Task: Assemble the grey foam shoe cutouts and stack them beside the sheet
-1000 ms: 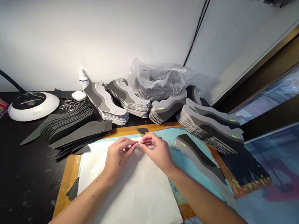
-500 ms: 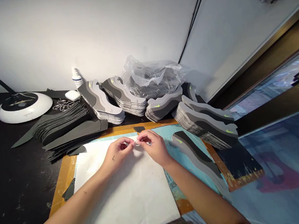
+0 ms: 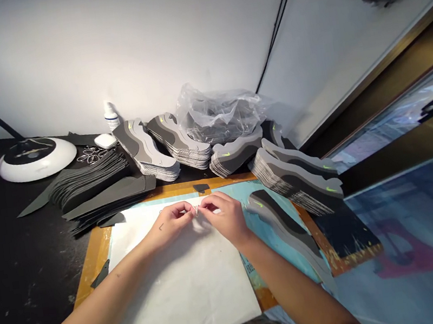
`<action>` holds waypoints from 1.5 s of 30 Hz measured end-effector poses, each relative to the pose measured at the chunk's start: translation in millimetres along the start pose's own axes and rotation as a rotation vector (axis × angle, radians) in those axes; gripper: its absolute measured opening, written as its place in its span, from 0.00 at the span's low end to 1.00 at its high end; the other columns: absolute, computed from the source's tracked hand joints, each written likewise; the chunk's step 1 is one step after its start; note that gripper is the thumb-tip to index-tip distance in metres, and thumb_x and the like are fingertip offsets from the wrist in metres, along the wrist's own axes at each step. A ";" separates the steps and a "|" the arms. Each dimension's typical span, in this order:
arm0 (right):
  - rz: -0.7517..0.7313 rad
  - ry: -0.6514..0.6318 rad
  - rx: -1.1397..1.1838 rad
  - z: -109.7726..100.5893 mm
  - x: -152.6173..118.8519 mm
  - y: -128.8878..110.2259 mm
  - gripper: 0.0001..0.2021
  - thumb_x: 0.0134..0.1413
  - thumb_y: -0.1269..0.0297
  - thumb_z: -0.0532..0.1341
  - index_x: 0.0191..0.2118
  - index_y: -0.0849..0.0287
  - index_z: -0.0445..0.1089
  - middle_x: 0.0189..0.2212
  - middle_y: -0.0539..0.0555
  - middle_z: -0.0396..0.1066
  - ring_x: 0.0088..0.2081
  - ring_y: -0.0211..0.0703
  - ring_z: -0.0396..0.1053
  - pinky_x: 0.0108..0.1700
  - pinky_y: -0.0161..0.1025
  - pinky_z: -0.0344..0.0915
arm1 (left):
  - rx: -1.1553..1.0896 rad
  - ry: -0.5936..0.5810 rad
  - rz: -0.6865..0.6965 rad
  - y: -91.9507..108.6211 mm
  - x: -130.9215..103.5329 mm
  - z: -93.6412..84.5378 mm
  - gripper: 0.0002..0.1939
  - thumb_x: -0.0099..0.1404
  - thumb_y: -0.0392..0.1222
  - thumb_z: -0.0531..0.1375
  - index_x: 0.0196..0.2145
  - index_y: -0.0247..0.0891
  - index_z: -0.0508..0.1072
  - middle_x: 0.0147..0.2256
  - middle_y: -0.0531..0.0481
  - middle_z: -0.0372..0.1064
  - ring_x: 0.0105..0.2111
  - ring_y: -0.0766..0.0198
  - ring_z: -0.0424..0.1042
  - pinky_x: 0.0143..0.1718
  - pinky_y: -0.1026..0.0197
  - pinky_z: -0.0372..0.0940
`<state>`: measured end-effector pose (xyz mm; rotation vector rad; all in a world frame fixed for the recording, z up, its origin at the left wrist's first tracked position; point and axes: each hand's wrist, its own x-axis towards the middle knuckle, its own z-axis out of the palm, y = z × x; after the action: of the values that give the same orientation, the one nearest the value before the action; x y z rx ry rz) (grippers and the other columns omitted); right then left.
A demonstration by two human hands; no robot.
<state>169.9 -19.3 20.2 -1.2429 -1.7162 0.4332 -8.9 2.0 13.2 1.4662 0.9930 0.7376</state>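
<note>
One piece [image 3: 197,210] is near the middle of the frame, pale and thin, its exact shape too small to tell. It is between the left hand [image 3: 172,222] and the right hand [image 3: 226,218]; these two hold it in narrow pinches, above one paper [image 3: 189,298]. One lamp [image 3: 39,168] stands upper left.

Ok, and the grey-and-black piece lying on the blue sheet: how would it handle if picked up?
The grey-and-black piece looks thin, so it's probably light. Long and narrow, it may bend if lifted by one end. Lying flat, it seems unlikely to roll.
</note>
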 end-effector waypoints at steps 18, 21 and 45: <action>0.257 -0.144 0.349 0.1 7.3 8.5 0.05 0.48 0.58 0.69 0.28 0.53 0.80 0.30 0.53 0.79 0.33 0.46 0.76 0.38 0.41 0.72 | 0.093 0.142 0.033 1.9 -0.8 4.1 0.17 0.60 0.54 0.61 0.28 0.35 0.75 0.20 0.56 0.57 0.21 0.68 0.54 0.23 0.66 0.49; 0.153 -0.090 0.297 0.2 4.9 4.8 0.04 0.51 0.61 0.68 0.29 0.53 0.79 0.30 0.53 0.78 0.33 0.44 0.74 0.36 0.39 0.71 | 0.028 0.139 0.026 4.0 -0.7 5.5 0.18 0.59 0.55 0.62 0.29 0.36 0.76 0.21 0.55 0.61 0.21 0.68 0.55 0.23 0.66 0.49; 0.588 0.101 0.725 -6.5 18.3 15.0 0.14 0.59 0.47 0.54 0.35 0.53 0.57 0.36 0.53 0.72 0.35 0.41 0.74 0.26 0.34 0.68 | -0.589 0.156 0.051 5.8 -1.7 13.7 0.11 0.58 0.41 0.63 0.24 0.38 0.65 0.47 0.50 0.70 0.41 0.63 0.71 0.38 0.64 0.65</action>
<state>182.7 1.6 21.4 -1.1571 -0.9260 1.1940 3.4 -5.6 17.1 0.9325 0.7633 1.0864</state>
